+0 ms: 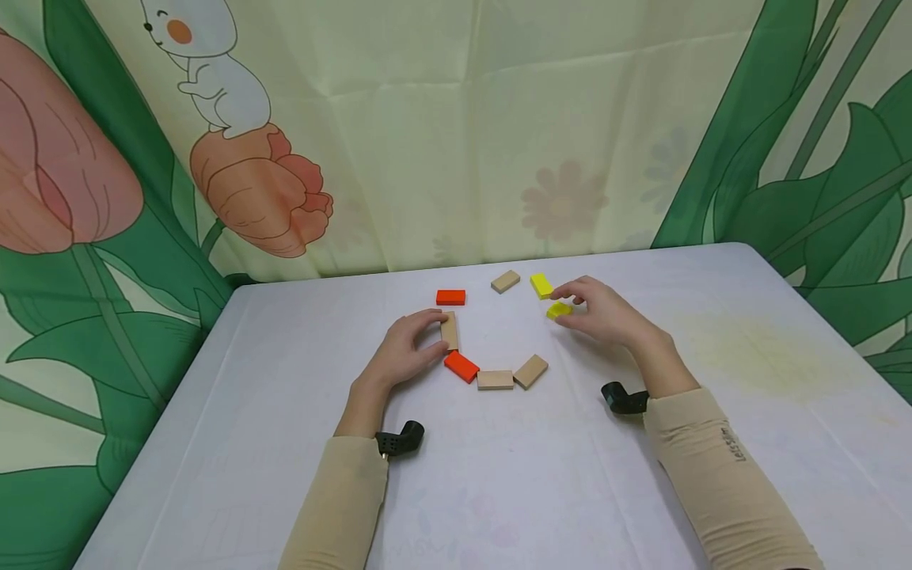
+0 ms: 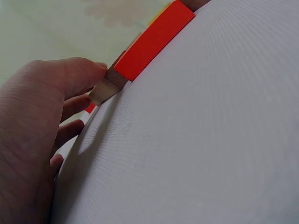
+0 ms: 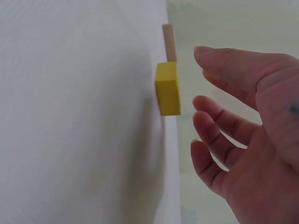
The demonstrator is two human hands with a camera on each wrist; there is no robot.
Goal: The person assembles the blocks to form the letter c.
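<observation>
My left hand (image 1: 408, 348) pinches a plain wooden block (image 1: 450, 331) by its two ends, the index finger at the far end and the thumb at the near one. In the left wrist view the thumb presses this wooden block (image 2: 108, 87) beside an orange-red block (image 2: 156, 39). Over on the right, my right hand (image 1: 602, 310) hovers by two yellow blocks, a nearer one (image 1: 559, 310) and a farther one (image 1: 541, 286). Its fingers are loosely bent and spread, and the right wrist view shows them apart from a yellow block (image 3: 168, 91).
The blocks lie in a rough ring on a white-covered table (image 1: 492, 467). Around it are an orange-red block (image 1: 450, 298) at the far left, a wooden block (image 1: 505, 282) at the back, and two wooden blocks along the front, one straight (image 1: 495, 381), one slanted (image 1: 530, 371). Behind hangs a printed curtain (image 1: 456, 158).
</observation>
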